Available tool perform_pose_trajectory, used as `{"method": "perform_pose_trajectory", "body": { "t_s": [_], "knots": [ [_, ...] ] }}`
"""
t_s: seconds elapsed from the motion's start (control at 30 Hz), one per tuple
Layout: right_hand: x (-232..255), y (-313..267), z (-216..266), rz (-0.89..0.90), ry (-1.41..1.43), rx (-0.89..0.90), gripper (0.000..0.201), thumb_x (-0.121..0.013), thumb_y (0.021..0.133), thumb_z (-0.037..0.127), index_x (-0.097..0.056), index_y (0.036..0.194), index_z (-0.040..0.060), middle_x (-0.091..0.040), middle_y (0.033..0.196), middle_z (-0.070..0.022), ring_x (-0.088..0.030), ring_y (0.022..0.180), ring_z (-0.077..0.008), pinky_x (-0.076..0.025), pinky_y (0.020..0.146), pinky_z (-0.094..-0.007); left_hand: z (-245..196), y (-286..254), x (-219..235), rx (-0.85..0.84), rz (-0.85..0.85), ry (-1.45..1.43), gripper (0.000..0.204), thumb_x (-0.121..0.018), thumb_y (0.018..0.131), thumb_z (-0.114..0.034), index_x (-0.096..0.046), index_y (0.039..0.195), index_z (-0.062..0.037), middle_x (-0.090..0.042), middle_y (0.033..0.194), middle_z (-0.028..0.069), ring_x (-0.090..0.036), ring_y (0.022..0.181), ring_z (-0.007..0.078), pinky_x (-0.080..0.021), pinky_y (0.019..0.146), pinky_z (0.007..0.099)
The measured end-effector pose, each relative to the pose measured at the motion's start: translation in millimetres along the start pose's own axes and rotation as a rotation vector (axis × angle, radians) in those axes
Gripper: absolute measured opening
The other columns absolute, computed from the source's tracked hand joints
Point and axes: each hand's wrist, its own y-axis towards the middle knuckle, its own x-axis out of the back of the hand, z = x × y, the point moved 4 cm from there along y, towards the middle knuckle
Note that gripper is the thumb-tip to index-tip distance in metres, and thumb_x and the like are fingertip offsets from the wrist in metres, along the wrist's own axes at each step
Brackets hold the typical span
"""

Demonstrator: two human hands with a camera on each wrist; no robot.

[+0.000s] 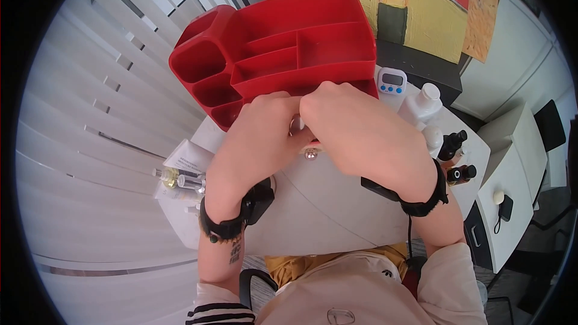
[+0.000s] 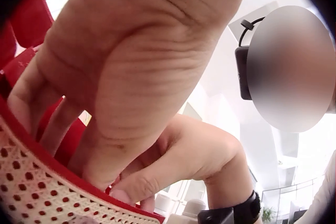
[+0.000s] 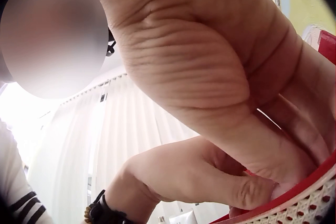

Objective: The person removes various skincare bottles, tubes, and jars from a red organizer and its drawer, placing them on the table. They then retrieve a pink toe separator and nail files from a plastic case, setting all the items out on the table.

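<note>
A small pouch (image 2: 47,198) with a cream woven-cane outside and a red rim stands in front of me, and a metallic ball clasp (image 1: 310,154) shows on it in the head view. My left hand (image 1: 259,138) and right hand (image 1: 367,132) meet over its mouth, their fingers reaching down behind the near rim. A small shiny silvery object (image 1: 297,125) shows between the hands, with the left thumb and forefinger bent around it. In both wrist views the two thumbs come together at the rim. The right fingertips are hidden; I cannot tell what they hold.
A red compartment organizer (image 1: 337,45) stands just beyond the hands on the white table (image 1: 325,216). At right are a timer (image 1: 392,80), a white bottle (image 1: 421,103) and dark small bottles (image 1: 462,174). A white tube (image 1: 188,157) and small clear bottles (image 1: 168,176) lie at left.
</note>
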Motion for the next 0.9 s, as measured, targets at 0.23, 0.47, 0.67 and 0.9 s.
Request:
{"method": "perform_pose_trajectory", "body": {
  "t_s": [0.23, 0.47, 0.67, 0.9],
  "knots": [
    [1, 10, 0, 0.080, 0.024, -0.059, 0.018, -0.078, 0.078, 0.003, -0.069, 0.089, -0.0081, -0.068, 0.087, -0.0252, -0.068, 0.086, -0.0420, -0.057, 0.075, -0.0442, 10, 8, -2, 0.070, 0.077, 0.029, 0.020, -0.072, 0.081, -0.008, -0.072, 0.098, 0.0012, -0.068, 0.086, 0.0184, -0.067, 0.079, 0.0352, -0.054, 0.074, 0.0426],
    [-3, 7, -2, 0.105, 0.002, -0.103, 0.014, -0.065, 0.082, -0.002, -0.062, 0.096, -0.0030, -0.064, 0.098, -0.0206, -0.062, 0.098, -0.0399, -0.053, 0.087, -0.0445, 23, 3, -2, 0.053, -0.049, 0.016, 0.023, -0.071, 0.078, -0.001, -0.071, 0.101, -0.0006, -0.068, 0.089, 0.0160, -0.069, 0.081, 0.0304, -0.055, 0.074, 0.0387],
    [-11, 2, -7, -0.009, 0.013, -0.030, 0.012, -0.061, 0.083, -0.002, -0.060, 0.095, -0.0022, -0.062, 0.098, -0.0203, -0.061, 0.099, -0.0398, -0.052, 0.086, -0.0461, 20, -33, 15, 0.168, -0.291, -0.406, 0.035, -0.072, 0.082, 0.009, -0.069, 0.114, -0.0044, -0.069, 0.106, 0.0071, -0.070, 0.091, 0.0155, -0.057, 0.081, 0.0288],
    [-18, 8, -14, 0.109, 0.103, -0.148, 0.012, -0.064, 0.083, 0.005, -0.060, 0.092, -0.0016, -0.062, 0.096, -0.0194, -0.059, 0.097, -0.0391, -0.051, 0.084, -0.0437, 22, -46, 21, -0.413, -0.256, -0.964, 0.051, -0.083, 0.076, 0.002, -0.062, 0.122, -0.0026, -0.065, 0.126, 0.0255, -0.065, 0.117, 0.0288, -0.054, 0.096, 0.0397]
  ]
}}
